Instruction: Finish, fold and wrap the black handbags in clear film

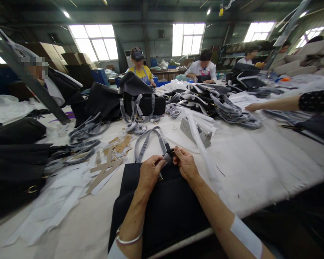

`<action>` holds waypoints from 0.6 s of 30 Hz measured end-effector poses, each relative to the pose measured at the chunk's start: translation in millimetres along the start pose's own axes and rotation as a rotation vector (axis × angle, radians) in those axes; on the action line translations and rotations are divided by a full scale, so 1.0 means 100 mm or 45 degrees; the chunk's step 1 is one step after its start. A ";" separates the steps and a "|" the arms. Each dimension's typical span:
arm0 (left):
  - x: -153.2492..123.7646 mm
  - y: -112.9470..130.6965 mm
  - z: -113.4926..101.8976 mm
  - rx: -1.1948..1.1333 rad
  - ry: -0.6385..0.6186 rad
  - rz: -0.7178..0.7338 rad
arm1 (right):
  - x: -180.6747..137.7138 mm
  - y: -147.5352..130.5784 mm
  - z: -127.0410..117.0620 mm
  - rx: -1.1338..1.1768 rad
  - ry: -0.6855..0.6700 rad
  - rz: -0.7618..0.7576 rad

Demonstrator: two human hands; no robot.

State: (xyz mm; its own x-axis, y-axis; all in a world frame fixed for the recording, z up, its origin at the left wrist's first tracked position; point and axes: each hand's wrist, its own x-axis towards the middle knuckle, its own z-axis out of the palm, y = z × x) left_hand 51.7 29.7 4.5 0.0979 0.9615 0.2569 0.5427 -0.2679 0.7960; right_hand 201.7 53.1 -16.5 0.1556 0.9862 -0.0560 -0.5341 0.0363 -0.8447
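A black handbag (167, 212) lies flat at the table's front edge, below both hands. Its handle strap (148, 142), wrapped in clear film, loops up beyond the bag's top edge. My left hand (150, 172) pinches a grey, film-covered end of the strap between thumb and fingers. Just right of it, my right hand (185, 162) has its thumb and fingers closed on the black end of the same strap. A small gold-coloured metal part shows under the left fingers. The exact spot between the fingertips is partly hidden.
Paper and cardboard strips (105, 172) litter the left, near black bags (13, 172). A grey box (196, 131) stands ahead, before a pile of wrapped straps (232, 111). Another person's arm (278, 103) reaches in from the right. Several people work across the table (259, 158).
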 end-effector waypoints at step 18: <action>-0.01 -0.01 0.14 -0.098 -0.058 -0.035 | 0.03 0.00 0.00 -0.114 -0.091 0.082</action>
State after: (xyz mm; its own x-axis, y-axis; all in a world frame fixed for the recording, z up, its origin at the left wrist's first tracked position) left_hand 63.0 29.9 -4.5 0.1229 0.9698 0.2107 0.4801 -0.2439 0.8426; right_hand 202.3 55.9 -17.0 0.0624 0.9951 -0.0761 -0.4639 -0.0386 -0.8851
